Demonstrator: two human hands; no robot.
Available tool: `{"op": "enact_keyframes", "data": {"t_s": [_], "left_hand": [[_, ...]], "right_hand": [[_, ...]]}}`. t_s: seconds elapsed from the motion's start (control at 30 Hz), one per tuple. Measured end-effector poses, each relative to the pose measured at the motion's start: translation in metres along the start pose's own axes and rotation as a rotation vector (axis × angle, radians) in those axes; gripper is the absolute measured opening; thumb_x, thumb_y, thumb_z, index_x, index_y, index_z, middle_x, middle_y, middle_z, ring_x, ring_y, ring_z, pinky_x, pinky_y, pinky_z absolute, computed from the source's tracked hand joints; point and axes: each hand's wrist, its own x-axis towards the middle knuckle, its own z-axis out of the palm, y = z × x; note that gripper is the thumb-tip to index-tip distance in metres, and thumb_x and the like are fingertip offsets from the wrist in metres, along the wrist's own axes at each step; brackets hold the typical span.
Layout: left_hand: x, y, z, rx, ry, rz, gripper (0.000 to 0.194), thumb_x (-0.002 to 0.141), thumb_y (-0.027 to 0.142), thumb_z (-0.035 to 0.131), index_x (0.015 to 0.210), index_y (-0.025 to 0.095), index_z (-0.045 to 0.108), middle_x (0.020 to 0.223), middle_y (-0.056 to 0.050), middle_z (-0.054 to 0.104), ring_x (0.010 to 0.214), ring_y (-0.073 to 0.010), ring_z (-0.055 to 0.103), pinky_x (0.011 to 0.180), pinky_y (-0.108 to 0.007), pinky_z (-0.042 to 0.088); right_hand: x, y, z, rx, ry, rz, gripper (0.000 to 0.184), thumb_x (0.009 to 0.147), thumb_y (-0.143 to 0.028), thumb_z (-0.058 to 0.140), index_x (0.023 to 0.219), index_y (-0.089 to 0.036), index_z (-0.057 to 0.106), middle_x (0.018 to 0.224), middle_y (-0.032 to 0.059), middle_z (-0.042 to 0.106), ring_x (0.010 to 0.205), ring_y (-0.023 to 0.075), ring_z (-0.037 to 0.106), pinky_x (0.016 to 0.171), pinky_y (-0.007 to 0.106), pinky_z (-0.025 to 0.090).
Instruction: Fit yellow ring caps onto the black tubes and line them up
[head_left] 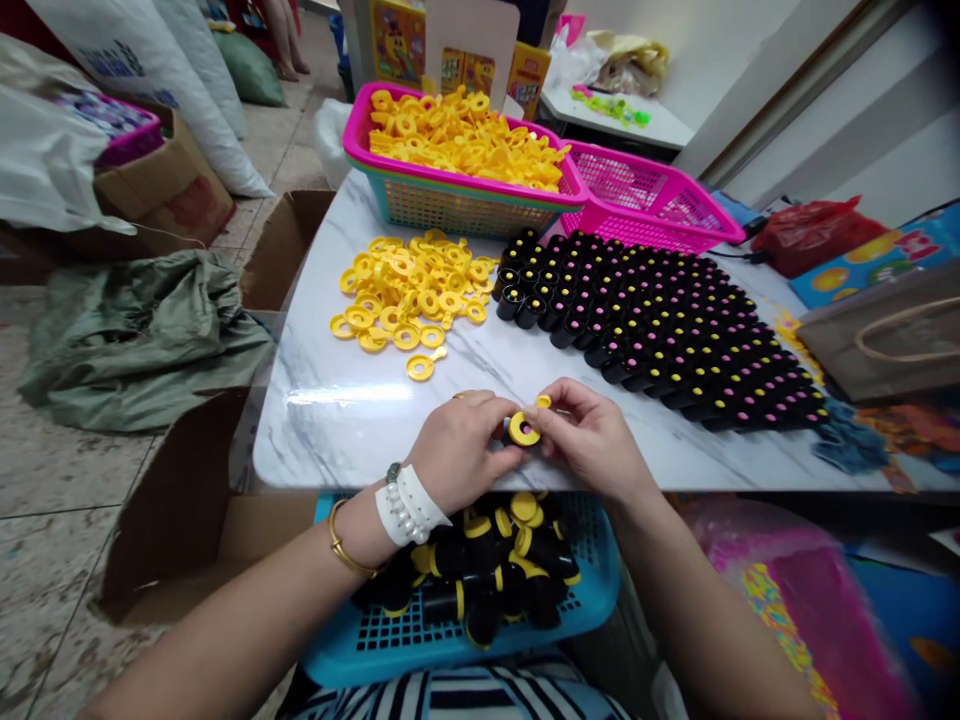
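Note:
Above the front edge of the table, my left hand point(461, 452) is closed round a small black bottle, mostly hidden by the fingers. A yellow ring cap point(515, 436) with a small flap sits at its top, and something pink shows through the ring's hole. My right hand point(600, 445) pinches that cap near its flap. Just below, a blue basket point(330, 655) holds several black bottles point(450, 600) with yellow caps. Past my hands lie a pile of loose yellow ring caps point(427, 285) and rows of upright black bottles point(660, 330) with pink or yellow centres.
At the back of the white marbled table point(330, 430) stands a pink-rimmed basket point(360, 150) heaped with yellow caps, with a pink basket point(637, 190) beside it. A paper bag point(892, 340) stands right. Cardboard boxes point(172, 500) and a green sack point(142, 330) lie left.

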Motion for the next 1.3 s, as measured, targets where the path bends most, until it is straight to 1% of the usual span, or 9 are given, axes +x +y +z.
{"op": "enact_keyframes", "data": {"t_s": [0.07,0.17,0.23,0.47,0.6,0.67,0.8,1.0,1.3], "left_hand": [[0.000,0.001,0.000,0.008,0.000,0.007,0.013,0.081,0.029,0.068,0.087,0.017,0.065,0.076,-0.002,0.059,0.075,-0.0179,0.055,0.068,-0.029,0.042],[0.000,0.001,0.001,0.030,-0.002,0.010,0.014,0.082,0.031,0.067,0.086,0.018,0.066,0.074,-0.002,0.059,0.074,-0.0180,0.056,0.068,-0.029,0.042],[0.000,0.001,0.001,0.052,-0.002,0.018,0.014,0.082,0.031,0.066,0.087,0.018,0.067,0.073,-0.002,0.059,0.074,-0.0180,0.056,0.069,-0.029,0.042],[-0.001,0.001,0.001,0.098,-0.014,0.017,0.016,0.084,0.033,0.063,0.090,0.019,0.068,0.075,-0.002,0.061,0.073,-0.0174,0.056,0.068,-0.028,0.042],[0.000,0.002,0.000,0.083,-0.017,0.006,0.017,0.082,0.032,0.064,0.092,0.019,0.068,0.076,-0.002,0.063,0.074,-0.0178,0.057,0.070,-0.029,0.042],[0.000,0.003,0.000,0.068,-0.024,-0.012,0.015,0.082,0.030,0.064,0.092,0.020,0.067,0.076,-0.001,0.063,0.075,-0.0175,0.058,0.069,-0.029,0.042],[0.000,0.006,-0.002,0.058,-0.055,-0.039,0.012,0.082,0.028,0.062,0.090,0.020,0.066,0.072,0.001,0.063,0.073,-0.0170,0.059,0.067,-0.028,0.041],[-0.001,0.004,0.000,0.076,-0.056,-0.035,0.017,0.081,0.028,0.063,0.096,0.021,0.066,0.075,0.001,0.066,0.075,-0.0178,0.061,0.070,-0.029,0.042],[-0.001,0.004,0.000,0.076,-0.048,-0.034,0.016,0.082,0.031,0.063,0.094,0.021,0.066,0.073,0.001,0.066,0.073,-0.0180,0.061,0.067,-0.029,0.042]], "right_hand": [[-0.001,0.004,0.000,0.070,-0.001,0.046,0.033,0.073,-0.043,0.076,0.078,-0.020,0.053,0.061,-0.0036,0.063,0.041,0.0096,0.053,0.040,0.021,0.044],[-0.007,0.007,0.001,0.123,0.034,0.055,0.034,0.071,-0.041,0.078,0.078,-0.020,0.051,0.063,-0.0028,0.065,0.046,0.0120,0.060,0.047,0.023,0.051],[-0.010,0.007,0.003,0.120,0.065,0.054,0.035,0.071,-0.041,0.079,0.076,-0.020,0.052,0.062,-0.0025,0.065,0.048,0.0122,0.062,0.048,0.023,0.052],[-0.008,0.001,0.009,0.079,0.102,0.037,0.036,0.074,-0.044,0.076,0.075,-0.019,0.050,0.060,-0.0025,0.064,0.042,0.0086,0.056,0.041,0.018,0.046],[-0.006,0.001,0.008,0.048,0.045,0.040,0.035,0.075,-0.044,0.075,0.077,-0.020,0.049,0.060,-0.0039,0.063,0.040,0.0078,0.054,0.038,0.017,0.043],[-0.007,0.003,0.006,0.065,0.019,0.039,0.036,0.076,-0.045,0.074,0.079,-0.020,0.048,0.061,-0.0045,0.064,0.041,0.0085,0.056,0.039,0.018,0.045],[-0.009,0.006,0.005,0.107,0.037,0.039,0.035,0.077,-0.045,0.072,0.080,-0.020,0.048,0.066,-0.0051,0.063,0.045,0.0093,0.061,0.045,0.020,0.050],[-0.005,0.001,0.007,0.000,0.050,0.010,0.032,0.077,-0.043,0.073,0.076,-0.020,0.051,0.063,-0.0036,0.062,0.042,0.0081,0.055,0.038,0.018,0.042],[-0.005,0.004,0.005,-0.016,-0.001,-0.002,0.028,0.083,-0.042,0.068,0.081,-0.022,0.048,0.065,-0.0043,0.062,0.043,0.0092,0.056,0.040,0.019,0.042]]}}
